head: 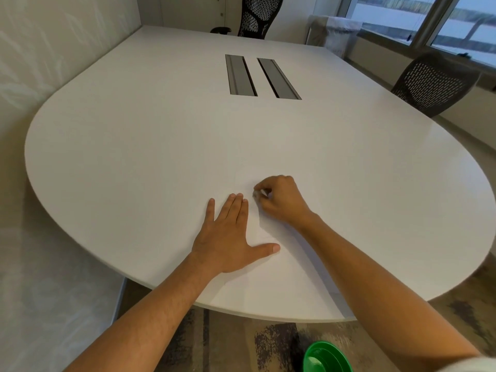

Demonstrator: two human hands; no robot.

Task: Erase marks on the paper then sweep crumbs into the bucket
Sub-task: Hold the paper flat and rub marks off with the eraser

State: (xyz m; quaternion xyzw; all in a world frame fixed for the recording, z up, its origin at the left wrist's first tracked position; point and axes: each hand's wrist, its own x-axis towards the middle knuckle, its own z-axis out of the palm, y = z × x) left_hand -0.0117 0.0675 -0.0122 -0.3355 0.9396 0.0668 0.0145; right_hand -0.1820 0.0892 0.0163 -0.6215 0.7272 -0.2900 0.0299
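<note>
A white sheet of paper [268, 285] lies on the white table [134, 162] near its front edge, hard to tell from the tabletop. My left hand [230, 237] presses flat on the paper's left part, fingers spread and thumb out to the right. My right hand [281, 200] is just beyond it, fingers pinched on a small white eraser [256, 194] that touches the paper. No marks or crumbs show on the sheet. A green bucket [326, 358] stands on the floor below the table's front edge, under my right forearm.
Two grey cable slots [260, 76] are set into the table's middle. One black mesh chair [259, 14] stands at the far end, another [434, 84] at the right side. A patterned carpet [228, 342] covers the floor; windows run along the right wall.
</note>
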